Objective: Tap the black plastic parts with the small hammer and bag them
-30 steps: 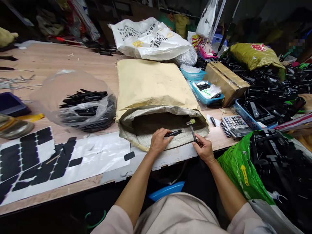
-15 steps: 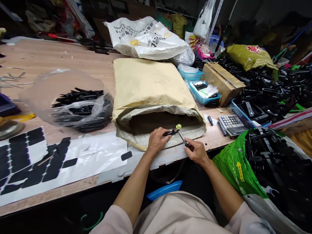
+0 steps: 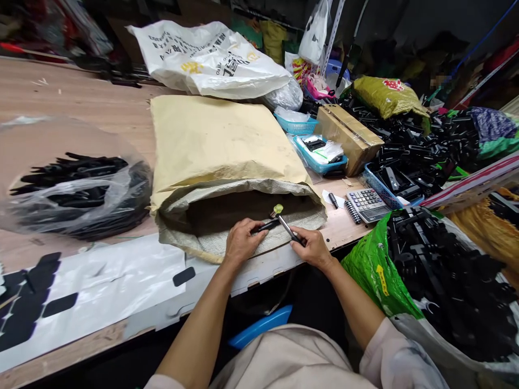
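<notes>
My left hand [image 3: 244, 239] is closed round a slim black piece [image 3: 265, 227], which points right over the sack's lower lip. In my right hand [image 3: 314, 247] is a small hammer-like tool [image 3: 288, 227] with a silver shaft and a black grip. A yellow-green head [image 3: 278, 208] sits at the shaft's far end, close to the tip of the black piece; whether they touch I cannot tell. Both hands are at the open mouth of a large tan sack [image 3: 223, 140], which lies flat on the bench. The sack's inside is dark.
On the left sits a clear plastic bag [image 3: 133, 197] of black strips. Black stickers [image 3: 60, 304] lie on white sheeting [image 3: 130, 275]. A calculator [image 3: 367, 202], blue baskets [image 3: 312, 159] and a carton [image 3: 348, 138] stand right. A green bag [image 3: 373, 270] of black parts is beside me.
The view has swung to the right, so the bench things sit further left. The tool and black piece stay together at the sack's mouth, both still held, with the black piece slightly re-angled.
</notes>
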`<control>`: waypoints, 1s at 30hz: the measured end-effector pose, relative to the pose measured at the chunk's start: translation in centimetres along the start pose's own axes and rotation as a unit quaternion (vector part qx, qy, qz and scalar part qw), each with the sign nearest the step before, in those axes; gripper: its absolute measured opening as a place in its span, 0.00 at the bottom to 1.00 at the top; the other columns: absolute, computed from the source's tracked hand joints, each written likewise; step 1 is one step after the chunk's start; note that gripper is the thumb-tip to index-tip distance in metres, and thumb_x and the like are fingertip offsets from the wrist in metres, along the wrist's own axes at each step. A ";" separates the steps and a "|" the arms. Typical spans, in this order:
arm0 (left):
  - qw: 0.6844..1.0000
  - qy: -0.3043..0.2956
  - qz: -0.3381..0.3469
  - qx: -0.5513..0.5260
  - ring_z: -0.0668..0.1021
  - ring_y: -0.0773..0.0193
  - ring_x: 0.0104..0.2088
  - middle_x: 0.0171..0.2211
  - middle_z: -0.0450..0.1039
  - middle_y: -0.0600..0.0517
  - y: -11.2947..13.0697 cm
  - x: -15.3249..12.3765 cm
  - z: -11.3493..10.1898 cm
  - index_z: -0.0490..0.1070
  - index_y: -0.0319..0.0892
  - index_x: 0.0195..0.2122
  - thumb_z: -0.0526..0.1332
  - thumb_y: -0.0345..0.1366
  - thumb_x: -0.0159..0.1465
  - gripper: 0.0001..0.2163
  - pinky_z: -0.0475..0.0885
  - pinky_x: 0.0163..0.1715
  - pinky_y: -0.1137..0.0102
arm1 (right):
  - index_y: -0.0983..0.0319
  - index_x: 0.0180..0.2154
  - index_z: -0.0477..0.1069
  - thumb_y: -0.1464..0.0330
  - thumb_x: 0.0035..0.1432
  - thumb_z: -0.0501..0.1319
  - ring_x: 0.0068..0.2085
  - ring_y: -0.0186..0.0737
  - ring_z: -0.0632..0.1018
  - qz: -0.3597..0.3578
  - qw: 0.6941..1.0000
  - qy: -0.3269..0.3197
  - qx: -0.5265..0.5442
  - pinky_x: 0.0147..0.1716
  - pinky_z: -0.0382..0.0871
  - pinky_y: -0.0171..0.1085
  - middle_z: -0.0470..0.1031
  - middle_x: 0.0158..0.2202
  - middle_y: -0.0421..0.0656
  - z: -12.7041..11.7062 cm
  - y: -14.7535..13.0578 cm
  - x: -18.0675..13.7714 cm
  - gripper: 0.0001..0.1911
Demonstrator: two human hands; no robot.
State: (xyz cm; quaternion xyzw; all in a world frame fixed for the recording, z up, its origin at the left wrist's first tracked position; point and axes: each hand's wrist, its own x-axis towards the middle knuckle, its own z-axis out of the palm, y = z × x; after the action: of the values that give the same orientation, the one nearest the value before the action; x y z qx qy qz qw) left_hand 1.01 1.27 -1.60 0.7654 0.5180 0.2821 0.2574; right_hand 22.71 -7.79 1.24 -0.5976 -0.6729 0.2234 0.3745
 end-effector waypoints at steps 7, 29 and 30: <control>0.996 0.020 0.023 -0.084 0.74 0.60 0.38 0.38 0.74 0.51 1.2 -1.3 -1.5 0.75 0.44 0.41 0.61 0.45 0.62 0.12 0.70 0.40 0.66 | 0.63 0.50 0.78 0.65 0.55 0.63 0.21 0.32 0.65 0.083 0.981 0.046 0.168 0.20 0.61 0.30 0.63 0.19 0.34 0.4 3.5 1.5 0.21; 0.927 -0.337 -0.152 0.060 0.79 0.53 0.47 0.43 0.79 0.48 1.2 -15.9 2.4 0.72 0.50 0.56 0.61 0.38 0.62 0.20 0.71 0.43 0.66 | 0.65 0.50 0.77 0.66 0.51 0.65 0.23 0.33 0.71 0.098 0.962 0.055 0.250 0.26 0.68 0.33 0.70 0.21 0.35 0.1 3.7 1.1 0.23; 0.925 -0.361 -0.121 0.007 0.80 0.55 0.43 0.40 0.80 0.50 2.5 -15.5 1.6 0.73 0.50 0.56 0.62 0.40 0.62 0.20 0.71 0.41 0.68 | 0.65 0.50 0.77 0.66 0.51 0.65 0.23 0.33 0.71 0.100 0.957 0.066 0.265 0.26 0.68 0.34 0.70 0.21 0.35 0.0 3.6 1.1 0.24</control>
State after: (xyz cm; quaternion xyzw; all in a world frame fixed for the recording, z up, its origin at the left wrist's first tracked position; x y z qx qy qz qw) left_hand -0.96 -14.26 -3.61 0.7484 0.4809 -0.0501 0.4540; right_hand 24.96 -6.06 -1.20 -0.5542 -0.5003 0.3902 0.5389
